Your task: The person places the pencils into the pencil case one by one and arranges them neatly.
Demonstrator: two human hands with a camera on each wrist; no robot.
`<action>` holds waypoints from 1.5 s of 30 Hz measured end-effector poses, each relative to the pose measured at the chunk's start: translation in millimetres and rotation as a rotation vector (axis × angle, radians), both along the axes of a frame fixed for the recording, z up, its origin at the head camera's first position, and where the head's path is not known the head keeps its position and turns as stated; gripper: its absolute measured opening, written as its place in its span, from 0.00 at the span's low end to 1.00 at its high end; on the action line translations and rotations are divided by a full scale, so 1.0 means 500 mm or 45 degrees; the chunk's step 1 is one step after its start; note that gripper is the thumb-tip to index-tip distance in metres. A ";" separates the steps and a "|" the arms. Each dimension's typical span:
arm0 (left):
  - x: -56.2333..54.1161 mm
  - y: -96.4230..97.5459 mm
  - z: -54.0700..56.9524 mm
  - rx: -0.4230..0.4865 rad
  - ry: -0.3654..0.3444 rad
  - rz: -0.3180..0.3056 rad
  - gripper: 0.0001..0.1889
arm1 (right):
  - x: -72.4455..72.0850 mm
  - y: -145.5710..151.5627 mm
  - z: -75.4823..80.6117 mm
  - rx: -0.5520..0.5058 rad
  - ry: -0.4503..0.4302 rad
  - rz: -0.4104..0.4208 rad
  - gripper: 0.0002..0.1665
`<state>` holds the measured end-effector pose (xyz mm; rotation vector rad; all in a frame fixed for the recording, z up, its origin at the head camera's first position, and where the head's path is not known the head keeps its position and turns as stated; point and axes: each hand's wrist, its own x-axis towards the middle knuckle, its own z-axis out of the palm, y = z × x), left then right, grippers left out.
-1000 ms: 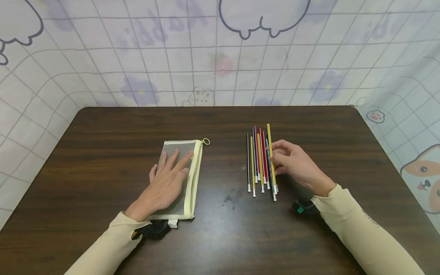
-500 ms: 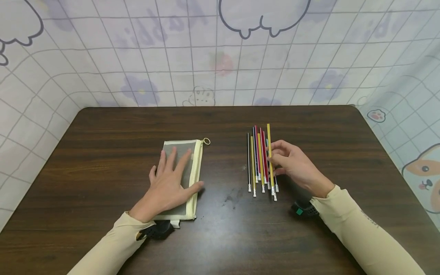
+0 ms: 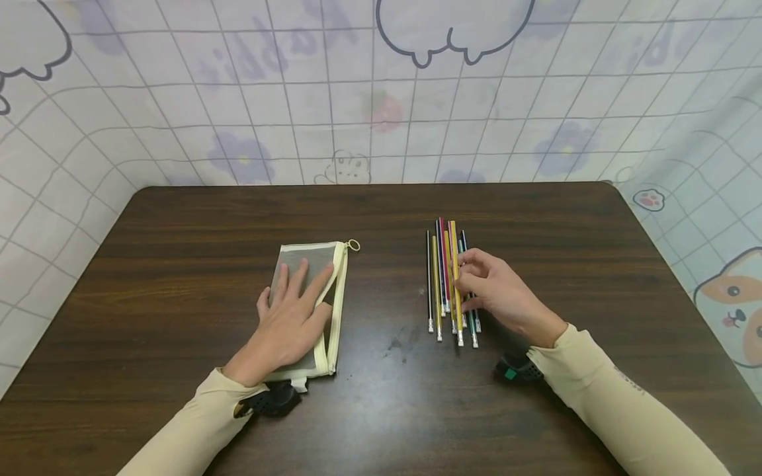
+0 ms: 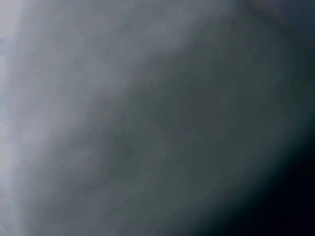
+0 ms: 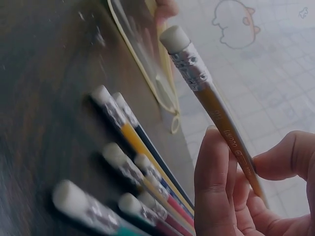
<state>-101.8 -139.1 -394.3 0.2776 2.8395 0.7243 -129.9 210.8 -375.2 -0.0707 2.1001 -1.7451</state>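
Observation:
A yellow pencil (image 3: 458,311) with a white eraser is pinched between the thumb and fingers of my right hand (image 3: 506,297). It is raised over the other pencils, its eraser end toward me. In the right wrist view the held pencil (image 5: 224,120) slants above the row. Several pencils (image 3: 436,284) in black, yellow, red and green lie side by side on the table. My left hand (image 3: 282,337) rests spread on a grey mesh zip pouch (image 3: 320,254) with cream edging. The thumb is at its zip side, where a dark gap shows between the strips.
The dark wooden table (image 3: 387,410) ends at a back edge in front of a white gridded cloth (image 3: 297,99). A zip-pull ring (image 3: 354,245) sits at the pouch's far corner. The left wrist view is a dark blur.
My right hand has moved slightly left with the yellow pencil, away from the row's right side. At the pouch, my left thumb has drawn in and the zip side now gapes.

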 end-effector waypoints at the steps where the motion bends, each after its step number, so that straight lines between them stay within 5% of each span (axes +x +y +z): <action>1: 0.001 -0.001 0.000 0.004 0.001 0.001 0.35 | 0.001 -0.004 0.000 -0.002 -0.001 0.002 0.23; 20: 0.006 -0.004 -0.004 0.053 0.029 0.001 0.33 | 0.019 -0.128 -0.005 -0.152 -0.033 0.040 0.24; 45: 0.014 0.005 -0.006 0.071 0.036 -0.003 0.33 | -0.001 -0.265 -0.022 -0.365 -0.107 -0.099 0.22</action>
